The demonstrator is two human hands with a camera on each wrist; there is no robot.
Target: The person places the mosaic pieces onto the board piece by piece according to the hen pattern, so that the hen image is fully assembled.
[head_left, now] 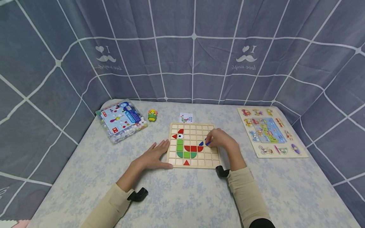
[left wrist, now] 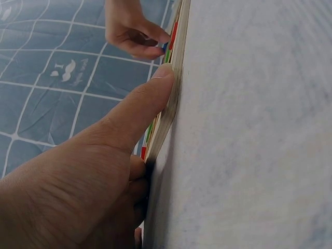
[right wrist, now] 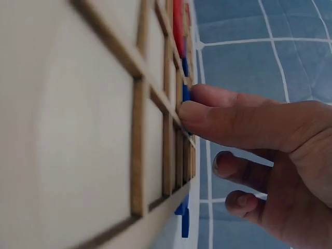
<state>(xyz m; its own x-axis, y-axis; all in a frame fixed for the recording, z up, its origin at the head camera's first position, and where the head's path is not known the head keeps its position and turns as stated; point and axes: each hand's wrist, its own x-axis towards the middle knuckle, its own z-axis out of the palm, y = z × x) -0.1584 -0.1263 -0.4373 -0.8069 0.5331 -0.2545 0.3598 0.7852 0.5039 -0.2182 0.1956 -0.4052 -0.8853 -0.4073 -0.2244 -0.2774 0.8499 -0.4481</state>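
Note:
A wooden grid board (head_left: 205, 162) lies on the table, with flat green, red, white and blue shapes set in its cells as a bird-like figure. My left hand (head_left: 154, 155) has its fingers spread at the board's left edge; the thumb (left wrist: 150, 101) touches the near edge in the left wrist view. Over the board's right part, my right hand (head_left: 220, 139) pinches a small blue piece (right wrist: 187, 98) between thumb and forefinger, against a cell. A blue triangle (head_left: 201, 143) sits just left of it, above the red pieces (head_left: 193, 148). The fingers partly hide the pinched piece.
A small pattern card (head_left: 186, 118) lies behind the board. Left of it stand a toy figure (head_left: 152, 115) and a clear case of beads (head_left: 122, 120). A wooden picture puzzle (head_left: 272, 131) lies at the right. More blue pieces (right wrist: 184, 223) show past the board's edge.

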